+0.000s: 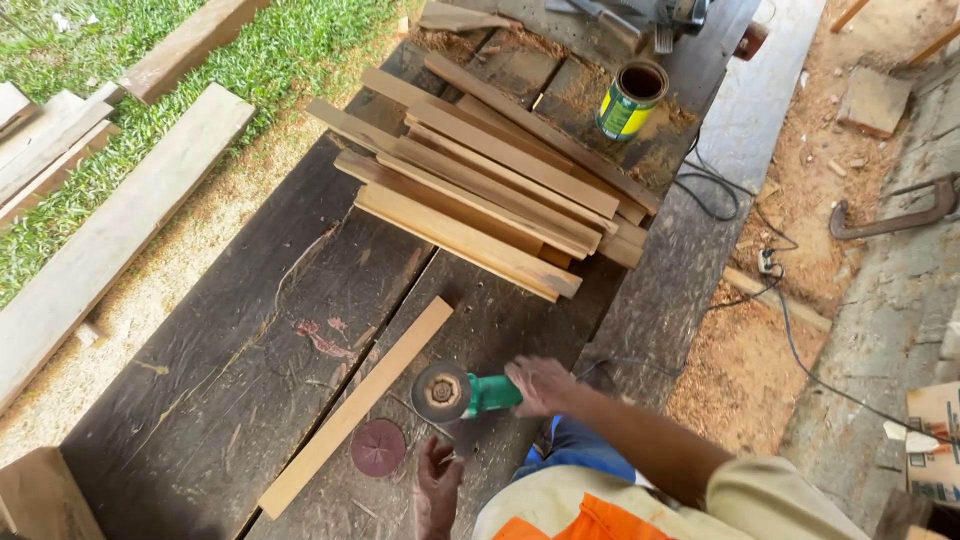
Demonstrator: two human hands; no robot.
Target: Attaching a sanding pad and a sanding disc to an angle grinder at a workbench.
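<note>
The right hand is closed around the green plastic body of a handheld angle grinder, low in the frame just right of centre. The grinder's long axis runs almost level across the picture, its head pointing to the left of the frame, and its round metal backing plate with a hexagonal nut in the middle faces up toward the camera. A dark cord trails off to the right from behind the hand.

The left hand sits at the bottom edge, its fingers loosely spread and holding nothing, with the tips just beside a round, reddish-brown sanding disc that lies flat on the bench. Whether they touch the disc, I cannot tell.

The bench is made of wide, dark, weathered planks, scratched and dusted with sawdust. Left of the grinder lies 1 long, pale, smooth wooden strip, its long axis running diagonally from the lower left to the upper right. Above it, at the centre of the frame, rests a loose stack of similar light-brown wooden slats, running from upper left to lower right. An open cylindrical tin with a green and yellow label stands upright just beyond the stack's upper right.
</note>
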